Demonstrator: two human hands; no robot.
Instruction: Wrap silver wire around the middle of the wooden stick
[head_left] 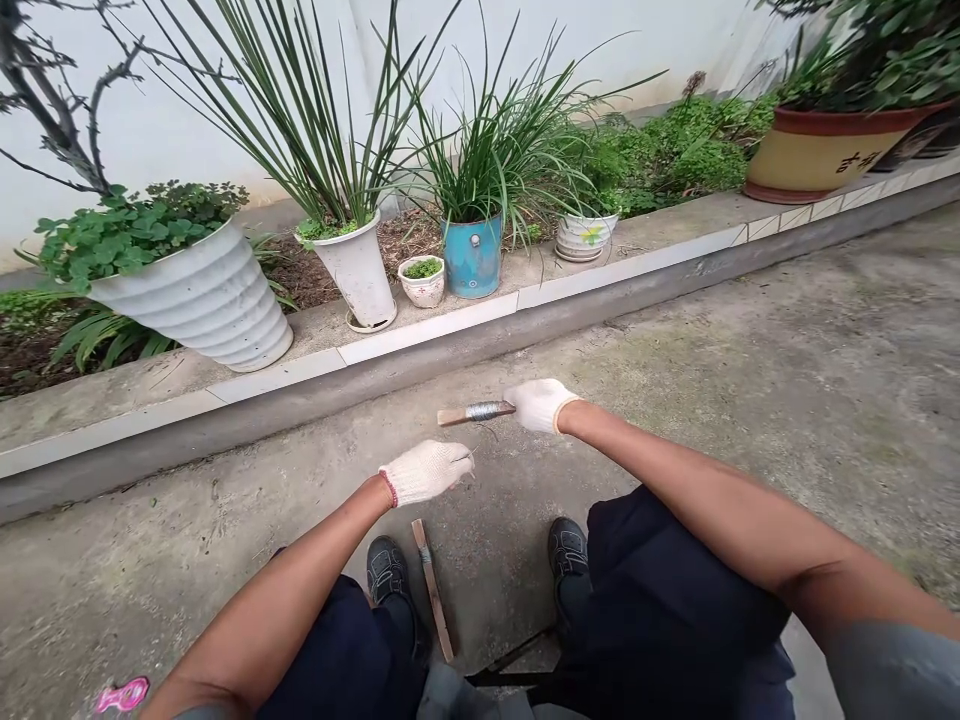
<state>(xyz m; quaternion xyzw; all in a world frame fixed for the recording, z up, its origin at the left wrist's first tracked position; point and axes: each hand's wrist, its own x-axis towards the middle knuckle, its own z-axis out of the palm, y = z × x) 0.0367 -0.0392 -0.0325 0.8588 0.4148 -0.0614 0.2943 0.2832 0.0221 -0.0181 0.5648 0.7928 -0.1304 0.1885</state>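
I see the right hand [534, 404] pinching one end of the stick [477, 411], which extends leftward. The left hand [427, 470] is near it, fingers bent; I cannot tell if they pinch something.

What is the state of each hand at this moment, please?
Left hand: partly curled; whether it holds anything cannot be told.
Right hand: closed, holding one end of a partly wrapped wooden stick.
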